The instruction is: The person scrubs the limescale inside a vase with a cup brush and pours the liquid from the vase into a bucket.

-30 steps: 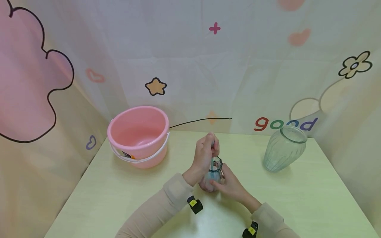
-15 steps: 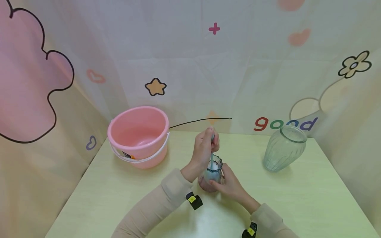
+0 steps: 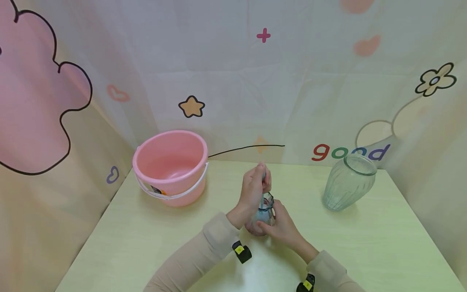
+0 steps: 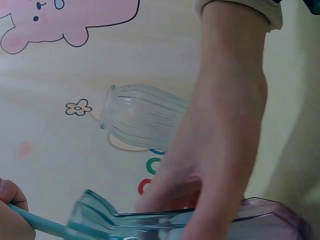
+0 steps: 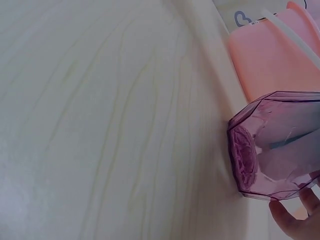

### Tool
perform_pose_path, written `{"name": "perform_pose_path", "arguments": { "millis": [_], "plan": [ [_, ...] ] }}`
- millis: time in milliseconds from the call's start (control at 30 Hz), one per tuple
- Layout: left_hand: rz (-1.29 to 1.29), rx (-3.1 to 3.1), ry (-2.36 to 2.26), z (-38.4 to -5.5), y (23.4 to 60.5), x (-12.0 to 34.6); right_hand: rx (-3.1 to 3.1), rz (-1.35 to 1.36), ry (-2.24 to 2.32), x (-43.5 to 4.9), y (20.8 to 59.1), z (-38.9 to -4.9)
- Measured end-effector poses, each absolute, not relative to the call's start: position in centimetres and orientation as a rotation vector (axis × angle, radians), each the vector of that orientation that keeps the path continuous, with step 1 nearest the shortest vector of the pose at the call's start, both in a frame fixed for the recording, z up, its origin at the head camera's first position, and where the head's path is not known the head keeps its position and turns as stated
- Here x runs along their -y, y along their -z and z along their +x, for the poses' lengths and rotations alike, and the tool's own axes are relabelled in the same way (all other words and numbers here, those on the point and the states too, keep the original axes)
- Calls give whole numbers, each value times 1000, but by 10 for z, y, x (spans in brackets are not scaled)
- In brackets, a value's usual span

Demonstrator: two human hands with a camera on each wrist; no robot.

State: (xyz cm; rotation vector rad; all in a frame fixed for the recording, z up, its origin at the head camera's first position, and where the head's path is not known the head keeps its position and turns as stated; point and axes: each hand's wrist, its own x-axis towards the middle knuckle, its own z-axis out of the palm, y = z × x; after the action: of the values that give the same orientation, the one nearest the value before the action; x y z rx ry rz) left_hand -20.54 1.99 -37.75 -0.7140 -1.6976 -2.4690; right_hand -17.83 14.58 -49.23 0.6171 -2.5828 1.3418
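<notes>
Left hand (image 3: 253, 184) curled in a fist round a teal stick (image 4: 42, 223), raised at 12 o'clock of the small vase (image 3: 264, 215), stick down its mouth, my forearm slanting in from 7! Right hand (image 3: 282, 222) at 4, wrapped about that vase, my thumb across its front. Pink bucket (image 3: 171, 184) at 10, big clear vase (image 3: 345, 186) at 2, on the desk (image 3: 383, 243).

The person wears long, pale beige sleeves (image 3: 186, 261), lightly creased, with turned-back cuffs (image 3: 220, 229). At each cuff sits a wrist camera (image 3: 245, 254) — boxy and black, marked with a yellow patch (image 3: 239, 250).
</notes>
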Motion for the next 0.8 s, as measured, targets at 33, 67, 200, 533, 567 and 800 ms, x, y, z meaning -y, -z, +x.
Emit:
{"name": "perform_pose_path", "arguments": {
  "millis": [33, 67, 200, 533, 567, 800],
  "plan": [
    [-706, 1701, 2471, -205, 380, -20, 2569, 627, -1342, -146, 493, -178],
    [-702, 1705, 2470, -205, 382, -20, 2556, 638, -1336, -146, 493, -178],
    [-706, 1707, 2452, -205, 388, -21, 2529, 652, -1298, -145, 494, -178],
    [-709, 1709, 2466, -202, 388, -22, 2511, 637, -1287, -144, 497, -179],
    [-708, 1712, 2471, -202, 388, -22, 2519, 627, -1294, -144, 497, -179],
    [-698, 1721, 2452, -198, 379, -20, 2625, 495, -1326, -141, 495, -177]
  ]
}}
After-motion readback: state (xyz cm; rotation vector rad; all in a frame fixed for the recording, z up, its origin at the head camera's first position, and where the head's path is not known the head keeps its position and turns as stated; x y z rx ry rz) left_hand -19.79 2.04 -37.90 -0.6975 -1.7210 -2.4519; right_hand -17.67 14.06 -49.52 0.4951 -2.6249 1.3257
